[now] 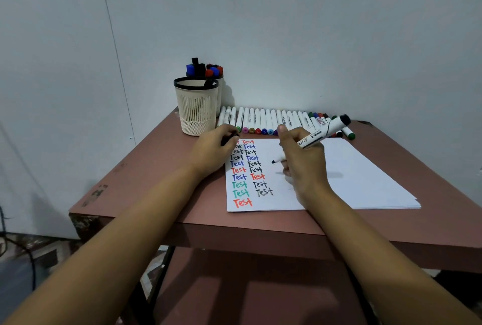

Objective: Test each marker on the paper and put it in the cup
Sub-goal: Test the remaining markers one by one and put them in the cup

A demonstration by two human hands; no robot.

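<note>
My right hand (303,163) grips a white marker (322,133) with a black end; its dark tip points down at the white paper (365,176), just right of two columns of coloured "Test" words. My left hand (215,151) rests at the paper's top-left corner, fingers curled round a small dark thing, apparently the marker's cap (229,139). A beige mesh cup (196,105) with a black rim stands behind my left hand. A second cup (220,90) behind it holds several capped markers.
A row of several white markers (263,120) lies along the wall behind the paper, with a few more piled at its right end (347,131). The small reddish-brown table (146,181) ends close to the paper's front edge; a lower shelf shows beneath.
</note>
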